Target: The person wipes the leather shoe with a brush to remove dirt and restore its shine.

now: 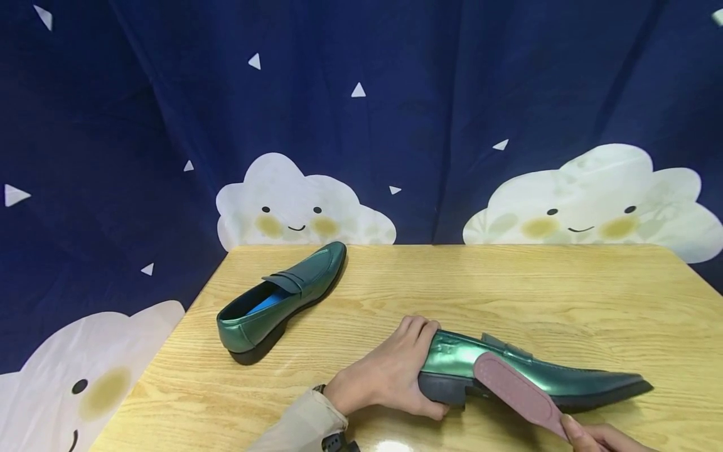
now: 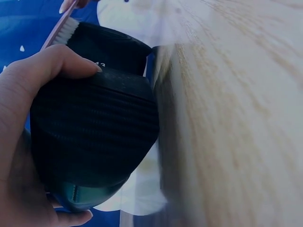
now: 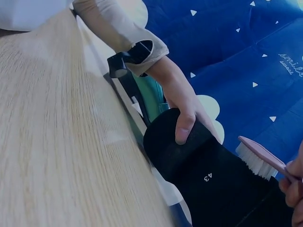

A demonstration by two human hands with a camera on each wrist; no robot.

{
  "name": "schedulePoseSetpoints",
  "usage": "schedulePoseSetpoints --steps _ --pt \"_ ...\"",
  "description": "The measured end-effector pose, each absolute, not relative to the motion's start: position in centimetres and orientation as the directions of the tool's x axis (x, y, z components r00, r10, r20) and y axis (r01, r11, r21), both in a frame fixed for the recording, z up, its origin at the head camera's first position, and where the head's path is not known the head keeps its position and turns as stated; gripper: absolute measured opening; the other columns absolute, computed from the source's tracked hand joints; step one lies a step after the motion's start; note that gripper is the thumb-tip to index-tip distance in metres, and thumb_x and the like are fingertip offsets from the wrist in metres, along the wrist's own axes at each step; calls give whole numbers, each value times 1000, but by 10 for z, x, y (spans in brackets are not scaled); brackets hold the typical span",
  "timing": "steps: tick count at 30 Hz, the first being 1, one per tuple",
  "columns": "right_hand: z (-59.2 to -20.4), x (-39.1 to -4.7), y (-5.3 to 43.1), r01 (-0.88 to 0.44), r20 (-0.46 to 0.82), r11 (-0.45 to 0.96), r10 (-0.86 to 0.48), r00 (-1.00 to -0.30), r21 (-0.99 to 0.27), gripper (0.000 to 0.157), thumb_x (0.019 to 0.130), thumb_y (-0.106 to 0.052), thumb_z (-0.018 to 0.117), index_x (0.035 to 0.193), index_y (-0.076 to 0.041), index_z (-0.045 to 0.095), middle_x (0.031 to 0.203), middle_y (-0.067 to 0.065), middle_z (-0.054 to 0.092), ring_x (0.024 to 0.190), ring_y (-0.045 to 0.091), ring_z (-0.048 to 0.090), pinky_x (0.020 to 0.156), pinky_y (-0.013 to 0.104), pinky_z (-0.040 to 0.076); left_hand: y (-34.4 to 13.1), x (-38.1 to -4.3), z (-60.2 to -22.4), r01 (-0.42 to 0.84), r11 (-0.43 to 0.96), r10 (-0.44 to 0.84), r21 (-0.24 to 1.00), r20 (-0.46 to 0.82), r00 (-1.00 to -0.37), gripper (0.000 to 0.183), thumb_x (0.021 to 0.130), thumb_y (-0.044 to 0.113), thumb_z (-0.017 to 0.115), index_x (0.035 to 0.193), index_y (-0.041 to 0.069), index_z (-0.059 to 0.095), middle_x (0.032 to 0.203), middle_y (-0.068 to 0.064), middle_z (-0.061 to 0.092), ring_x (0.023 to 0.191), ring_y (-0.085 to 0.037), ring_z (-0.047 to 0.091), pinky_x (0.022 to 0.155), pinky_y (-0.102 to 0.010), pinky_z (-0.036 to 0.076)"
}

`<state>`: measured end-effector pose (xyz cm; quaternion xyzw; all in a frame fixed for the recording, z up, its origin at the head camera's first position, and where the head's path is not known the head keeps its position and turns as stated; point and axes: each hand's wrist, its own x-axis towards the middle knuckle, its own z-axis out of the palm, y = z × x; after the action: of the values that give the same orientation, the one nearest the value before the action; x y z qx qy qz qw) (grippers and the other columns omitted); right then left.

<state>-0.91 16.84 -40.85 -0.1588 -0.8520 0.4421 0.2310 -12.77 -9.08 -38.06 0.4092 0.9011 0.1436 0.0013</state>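
My left hand point(image 1: 390, 370) grips a shiny green loafer point(image 1: 587, 381) by its heel, fingers over the back and thumb on the underside of the heel point(image 2: 94, 127). The shoe is tipped, its black sole point(image 3: 208, 194) marked 43 in the right wrist view and its toe pointing right. A pink brush point(image 1: 514, 388) is held by its handle in my right hand point(image 1: 599, 437), at the lower right edge. Its white bristles point(image 3: 255, 163) face the shoe's side, and its back overlaps the shoe in the head view.
The matching green loafer point(image 1: 307, 298) with a blue insole stands upright on the wooden table point(image 1: 536, 276), at the back left. Behind the table hangs a dark blue curtain point(image 1: 418, 125) printed with clouds and white triangles.
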Motion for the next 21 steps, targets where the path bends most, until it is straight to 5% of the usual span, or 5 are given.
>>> schedulePoseSetpoints --steps 6,21 --pt "-405 -8 170 46 289 539 519 -805 -841 32 87 -3 69 57 -11 61 46 -11 41 38 0 34 34 23 26 -91 -128 -381 717 641 724 272 96 -683 111 63 59 77 145 4 28 132 -8 39 121 -17 35 100 -20 35" --pt "-389 -15 183 108 336 597 582 -741 -795 29 93 -10 62 73 10 64 45 -9 40 33 2 28 32 21 24 -92 -128 -383 646 691 682 324 5 -731 109 67 63 73 147 4 26 133 -7 38 119 -16 36 98 -23 39"
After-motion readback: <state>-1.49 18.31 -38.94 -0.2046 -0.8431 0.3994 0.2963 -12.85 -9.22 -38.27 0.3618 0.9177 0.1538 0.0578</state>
